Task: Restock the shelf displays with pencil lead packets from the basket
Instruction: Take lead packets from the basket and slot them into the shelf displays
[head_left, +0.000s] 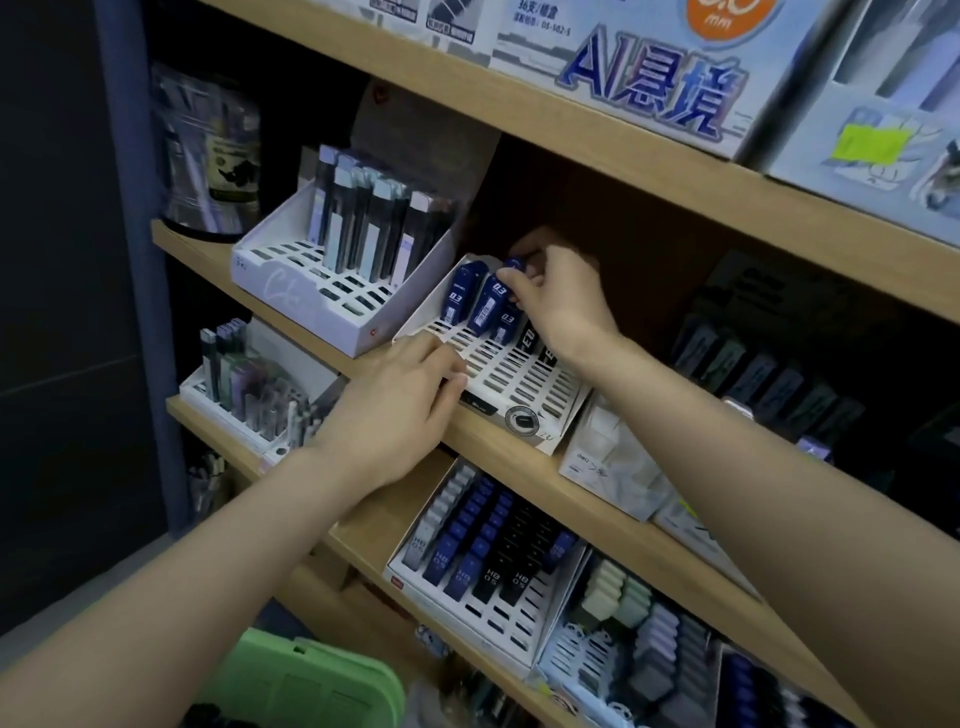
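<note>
Pencil lead packet (514, 265), blue, is located at the rear row of the white slotted display tray (519, 376) on the middle shelf (519, 467).

Right hand (563, 304): thumb and fingertips are clamped on the packet's upper end. Only the rounded cap is visible. The body is covered by the fingers, so it cannot be determined whether the base is seated in a slot.

Left hand (400, 400): fingers are lightly bent and close together, resting on the tray's front left corner and covering several slots there.

Two blue packets marked 0.3 (460, 293) stand upright in the tray just left of the held one. A third is partly hidden below the right hand. Black packets (531, 336) to the right are largely concealed by the right wrist.

Green basket (311, 670) sits at the bottom edge, cut off by the frame, and its contents cannot be made out.

Lower display (501, 621): labels are blurred beyond "HB".
</note>
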